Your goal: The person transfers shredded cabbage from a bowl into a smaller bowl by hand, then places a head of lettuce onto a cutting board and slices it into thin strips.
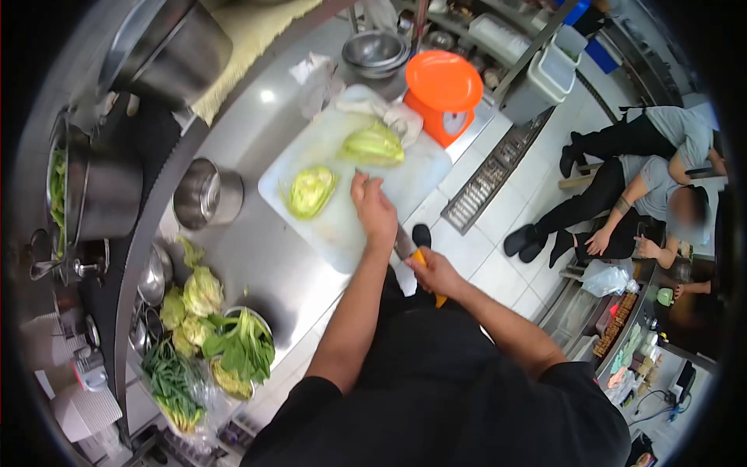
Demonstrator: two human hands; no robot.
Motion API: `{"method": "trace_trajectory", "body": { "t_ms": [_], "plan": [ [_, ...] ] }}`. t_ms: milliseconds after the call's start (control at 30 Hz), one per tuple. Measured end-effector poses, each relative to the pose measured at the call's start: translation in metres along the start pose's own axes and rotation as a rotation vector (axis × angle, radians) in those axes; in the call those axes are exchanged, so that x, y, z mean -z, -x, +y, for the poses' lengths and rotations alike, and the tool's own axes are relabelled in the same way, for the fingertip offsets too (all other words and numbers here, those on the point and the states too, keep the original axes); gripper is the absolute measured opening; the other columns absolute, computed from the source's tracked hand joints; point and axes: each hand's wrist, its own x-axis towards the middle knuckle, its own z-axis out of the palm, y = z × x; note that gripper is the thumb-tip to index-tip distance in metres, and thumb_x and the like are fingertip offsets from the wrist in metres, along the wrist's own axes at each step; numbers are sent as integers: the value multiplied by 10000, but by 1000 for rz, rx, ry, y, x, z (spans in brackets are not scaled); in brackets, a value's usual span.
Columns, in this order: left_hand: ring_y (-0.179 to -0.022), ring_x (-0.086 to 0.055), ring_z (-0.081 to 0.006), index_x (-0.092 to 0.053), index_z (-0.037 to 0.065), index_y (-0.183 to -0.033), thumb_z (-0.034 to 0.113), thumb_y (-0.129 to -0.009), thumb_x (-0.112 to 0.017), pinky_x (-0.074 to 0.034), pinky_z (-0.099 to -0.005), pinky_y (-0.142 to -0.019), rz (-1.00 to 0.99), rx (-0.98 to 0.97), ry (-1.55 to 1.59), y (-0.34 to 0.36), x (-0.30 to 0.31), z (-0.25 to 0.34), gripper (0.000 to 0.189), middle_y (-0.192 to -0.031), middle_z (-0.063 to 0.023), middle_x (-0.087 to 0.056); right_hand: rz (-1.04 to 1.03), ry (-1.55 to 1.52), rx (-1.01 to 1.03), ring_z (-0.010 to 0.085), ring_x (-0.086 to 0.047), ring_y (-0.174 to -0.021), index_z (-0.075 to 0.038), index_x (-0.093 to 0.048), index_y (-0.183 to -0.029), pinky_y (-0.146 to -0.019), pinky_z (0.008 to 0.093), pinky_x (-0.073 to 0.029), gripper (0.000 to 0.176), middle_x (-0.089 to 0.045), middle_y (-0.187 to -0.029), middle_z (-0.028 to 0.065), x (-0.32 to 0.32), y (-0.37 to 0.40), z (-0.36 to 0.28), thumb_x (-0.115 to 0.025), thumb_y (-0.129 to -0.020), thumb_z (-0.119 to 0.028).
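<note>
My right hand [437, 274] is wrapped round the orange handle of a knife [404, 244], whose blade lies close to my left wrist. Above a white cutting board [292, 175], my left hand [375, 208] reaches out with its fingers apart and nothing in them. Just beyond those fingertips lies one cut piece of pale green cabbage [373, 145]. Another cut cabbage piece [311, 191] rests to the left on the board, its pale cut side showing. A whitish cloth [401, 121] lies at the board's far edge.
An orange kitchen scale [445, 82] stands behind the board, near stacked metal bowls [375, 51]. On the left are a steel pot [207, 194], cabbages [203, 291] and leafy greens [241, 344]. Two people [654, 191] sit to the right, beyond a floor drain [494, 175].
</note>
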Motion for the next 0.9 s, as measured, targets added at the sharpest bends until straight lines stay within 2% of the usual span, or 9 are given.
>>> {"method": "trace_trajectory", "body": {
  "t_ms": [167, 267, 367, 467, 500, 600, 633, 733, 900],
  "plan": [
    [-1390, -533, -422, -703, 10, -1135, -77, -1018, -552, -479, -470, -1138, 94, 102, 135, -12, 12, 15, 209, -1341, -209, -560, -78, 95, 36, 113, -562, -530, -44, -560, -981, -499, 317, -481, 371, -610, -706, 21, 16, 9, -35, -666, -1109, -375],
    [-1410, -522, -420, -702, 3, -1138, -67, -1038, -538, -474, -457, -1139, 188, 63, 223, -48, 31, 58, 204, -1331, -203, -561, -90, 199, 113, 112, -571, -544, -40, -547, -994, -510, 329, -493, 382, -604, -698, 25, 35, 18, -84, -665, -1108, -385],
    [-1402, -532, -419, -705, -1, -1139, -47, -1041, -551, -466, -462, -1144, 248, -79, 123, -101, 36, 92, 189, -1339, -212, -562, -91, 301, 206, 203, -631, -558, -23, -536, -1024, -546, 395, -516, 365, -634, -693, 89, 62, 22, -143, -661, -1105, -356],
    [-1382, -554, -414, -711, 3, -1135, -11, -1049, -566, -467, -460, -1139, 299, -188, 181, -177, 14, 134, 169, -1328, -213, -580, 57, 465, 473, 327, -676, -603, -8, -530, -1053, -590, 463, -522, 330, -666, -714, 171, 101, -5, -180, -651, -1099, -312],
    [-1370, -565, -408, -712, 6, -1134, 10, -1055, -571, -468, -457, -1137, 299, -202, 186, -204, 1, 140, 162, -1316, -210, -591, 89, 454, 503, 413, -688, -655, 9, -521, -1045, -633, 513, -521, 315, -681, -744, 225, 114, -14, -200, -636, -1097, -280],
    [-1338, -594, -393, -716, 15, -1146, 83, -1077, -580, -471, -447, -1131, 236, -203, 188, -281, -44, 150, 168, -1304, -200, -621, 120, 332, 455, 352, -685, -616, 23, -536, -1065, -611, 491, -524, 332, -680, -733, 189, 156, -46, -249, -637, -1100, -291],
    [-1330, -601, -389, -717, 18, -1158, 116, -1086, -579, -473, -443, -1130, 176, -169, 175, -303, -60, 143, 184, -1316, -198, -629, 102, 312, 390, 282, -679, -583, 47, -557, -1114, -574, 446, -541, 346, -667, -716, 146, 169, -52, -263, -617, -1110, -293],
    [-1347, -599, -389, -716, 41, -1263, 205, -1106, -582, -475, -441, -1130, -47, -45, 41, -353, -105, 82, 264, -1424, -205, -623, 66, 237, 261, 216, -666, -565, 55, -566, -1150, -535, 387, -551, 351, -652, -714, 111, 203, -67, -285, -592, -1121, -293],
    [-1470, -520, -426, -670, 135, -1481, 291, -1076, -640, -428, -463, -1216, -98, -47, -139, -311, -75, 45, 435, -1586, -236, -556, 50, 250, 218, 200, -667, -563, 56, -559, -1135, -523, 364, -554, 344, -649, -720, 114, 240, -74, -270, -584, -1123, -288]
  ]
}}
